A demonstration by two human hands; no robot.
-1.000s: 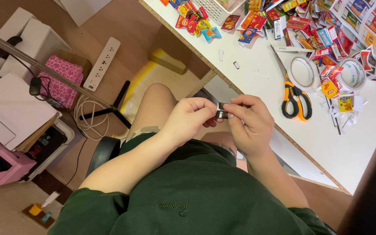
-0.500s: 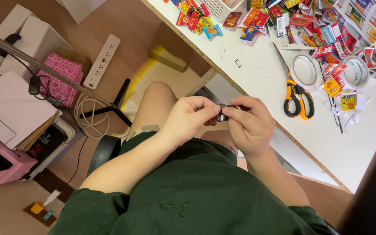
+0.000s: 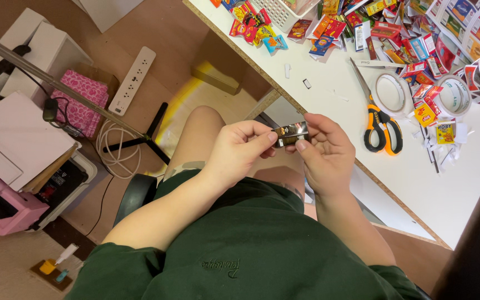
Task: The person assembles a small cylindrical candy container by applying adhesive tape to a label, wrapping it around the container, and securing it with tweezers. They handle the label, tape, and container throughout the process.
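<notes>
Left hand [image 3: 239,149]: raised over the lap, fingers curled, thumb and forefinger tips pinched on the left end of the small box [image 3: 290,134].
Right hand [image 3: 324,151]: just across from the left hand, thumb under and fingers over the right end of the box, closed on it.
Small box: dark, oblong, with gold and red print; held level between both hands, in the air above the knee, just off the table's near edge.
Table [image 3: 440,189]: white top with a raw chipboard edge, running from top centre to lower right.
Scissors [image 3: 380,123]: orange and black handles, lying closed on the table, near the right hand, blades pointing away.
Tape rolls [image 3: 393,93]: two pale rings side by side beyond the scissors.
Cutouts [image 3: 395,33]: a heap of small coloured printed packets and paper scraps spread over the far table, next to a white basket [image 3: 284,11].
Floor: a white power strip [image 3: 133,80], a coil of white cable [image 3: 119,150], a pink patterned box [image 3: 83,101] and a pink printer [image 3: 1,194] to the left.
Clothing: dark green shirt [image 3: 240,250], bare knee under the hands.
</notes>
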